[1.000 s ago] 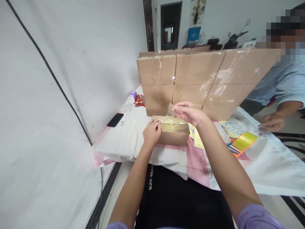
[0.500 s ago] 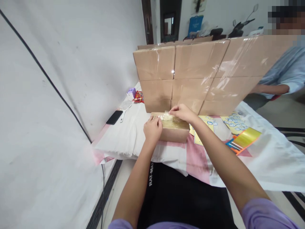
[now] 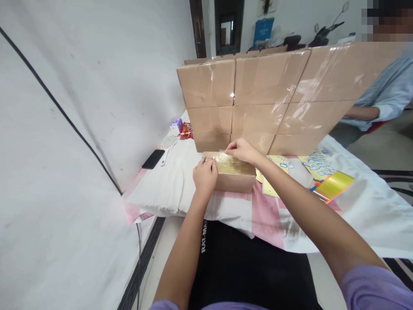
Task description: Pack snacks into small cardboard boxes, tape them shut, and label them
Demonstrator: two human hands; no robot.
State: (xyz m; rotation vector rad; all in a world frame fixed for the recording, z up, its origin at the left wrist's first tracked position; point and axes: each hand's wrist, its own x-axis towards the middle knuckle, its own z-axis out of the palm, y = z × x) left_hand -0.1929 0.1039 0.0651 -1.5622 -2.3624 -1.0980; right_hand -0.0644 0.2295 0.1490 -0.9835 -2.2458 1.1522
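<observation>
A small brown cardboard box (image 3: 237, 181) lies on the pink and white sheet (image 3: 261, 211) in front of me, its top covered with shiny clear tape (image 3: 230, 160). My left hand (image 3: 204, 175) rests on the box's near left corner with the fingers curled, pressing the tape end down. My right hand (image 3: 240, 150) pinches the strip of tape at the box's far top edge.
A wall of taped cardboard boxes (image 3: 267, 99) stands just behind. A black phone (image 3: 153, 159), a white brush (image 3: 169, 144) and snack packets (image 3: 186, 129) lie by the left wall. Yellow printed sheets (image 3: 318, 163) and a yellow-orange packet (image 3: 332, 186) lie right. Another person's sleeve (image 3: 383, 97) is far right.
My right hand came down from above the box and now holds the tape against the top. The other person's hand has drawn back from the sheet on the right.
</observation>
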